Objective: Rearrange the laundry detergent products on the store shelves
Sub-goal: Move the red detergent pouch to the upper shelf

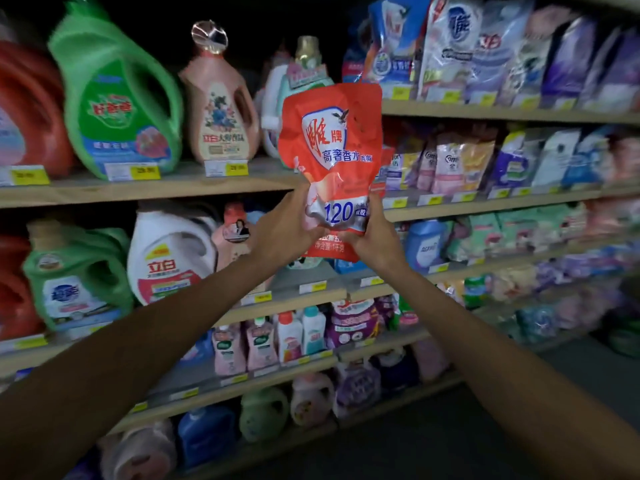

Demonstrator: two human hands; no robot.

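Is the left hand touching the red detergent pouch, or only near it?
Touching. In the head view the left hand closes on the lower left edge of the red detergent pouch, with no gap; the right hand holds its other side.

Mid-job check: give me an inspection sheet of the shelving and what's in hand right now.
Surface: wooden shelves in several tiers, yellow price tags along the front edges.
Job's things: red detergent pouch held upright in front of the shelves; green jug and pink bottle on the upper left shelf; bagged refills upper right.
Clutter: nothing seen.
Hands: left hand and right hand both grip the pouch's lower end.
Cables: nothing seen.
Surroundings: dim aisle, dark floor lower right.
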